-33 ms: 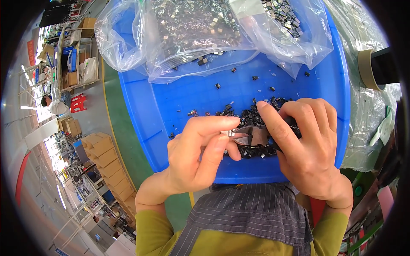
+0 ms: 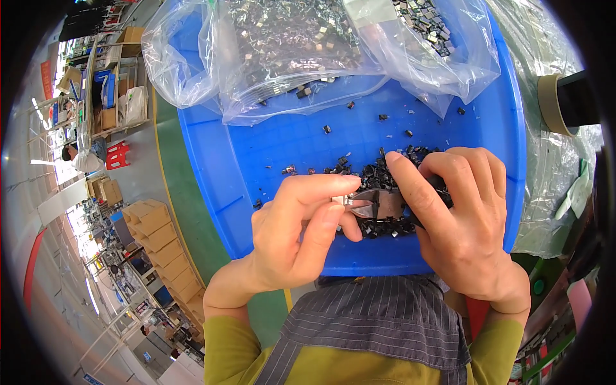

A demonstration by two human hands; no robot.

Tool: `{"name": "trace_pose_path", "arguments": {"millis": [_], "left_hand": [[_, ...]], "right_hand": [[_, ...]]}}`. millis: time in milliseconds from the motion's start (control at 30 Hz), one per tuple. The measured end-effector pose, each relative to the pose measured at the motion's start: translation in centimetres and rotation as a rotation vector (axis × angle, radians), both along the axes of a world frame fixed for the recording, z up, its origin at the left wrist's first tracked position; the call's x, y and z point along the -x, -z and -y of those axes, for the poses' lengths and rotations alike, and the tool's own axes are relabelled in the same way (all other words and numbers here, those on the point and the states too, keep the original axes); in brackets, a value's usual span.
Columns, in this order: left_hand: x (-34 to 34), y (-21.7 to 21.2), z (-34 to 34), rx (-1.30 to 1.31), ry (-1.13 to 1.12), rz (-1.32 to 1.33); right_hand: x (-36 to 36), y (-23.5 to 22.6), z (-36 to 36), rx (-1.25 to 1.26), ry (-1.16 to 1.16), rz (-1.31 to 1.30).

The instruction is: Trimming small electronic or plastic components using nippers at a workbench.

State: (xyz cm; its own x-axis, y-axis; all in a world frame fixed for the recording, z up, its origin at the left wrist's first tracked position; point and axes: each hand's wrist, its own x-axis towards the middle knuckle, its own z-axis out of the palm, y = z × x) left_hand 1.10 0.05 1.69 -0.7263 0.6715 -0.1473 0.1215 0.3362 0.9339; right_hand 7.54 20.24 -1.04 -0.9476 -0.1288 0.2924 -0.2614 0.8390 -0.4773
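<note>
Between the thumb and index finger of my left hand is a small silvery metal connector. My right hand is wrapped round a pair of cutting pliers, whose handles are mostly hidden by the palm and fingers. The pliers' jaw tips point left and meet the connector's right end; whether they grip it is too small to tell. Under both hands lies a heap of small black parts in a blue plastic tray.
Clear plastic bags full of small metal-and-black pieces lie across the tray's far side. A roll of brown tape is at the right on plastic sheeting. Cardboard boxes and a red stool stand on the floor to the left.
</note>
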Motion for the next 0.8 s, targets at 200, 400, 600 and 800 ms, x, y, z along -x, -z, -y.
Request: {"name": "trace_pose_path", "arguments": {"millis": [200,400,600,800], "left_hand": [[0.02,0.23,0.05,-0.009,0.011,-0.008],[0.03,0.22,-0.02,0.005,0.022,-0.011],[0.06,0.25,0.03,0.007,0.005,-0.004],[0.06,0.31,-0.17,-0.003,-0.002,-0.041]], "right_hand": [[-0.05,0.2,0.01,-0.013,0.005,0.004],[-0.07,0.34,-0.01,-0.023,0.005,-0.012],[-0.09,0.42,-0.02,-0.014,0.008,-0.01],[-0.04,0.03,0.01,0.004,0.019,-0.005]]}}
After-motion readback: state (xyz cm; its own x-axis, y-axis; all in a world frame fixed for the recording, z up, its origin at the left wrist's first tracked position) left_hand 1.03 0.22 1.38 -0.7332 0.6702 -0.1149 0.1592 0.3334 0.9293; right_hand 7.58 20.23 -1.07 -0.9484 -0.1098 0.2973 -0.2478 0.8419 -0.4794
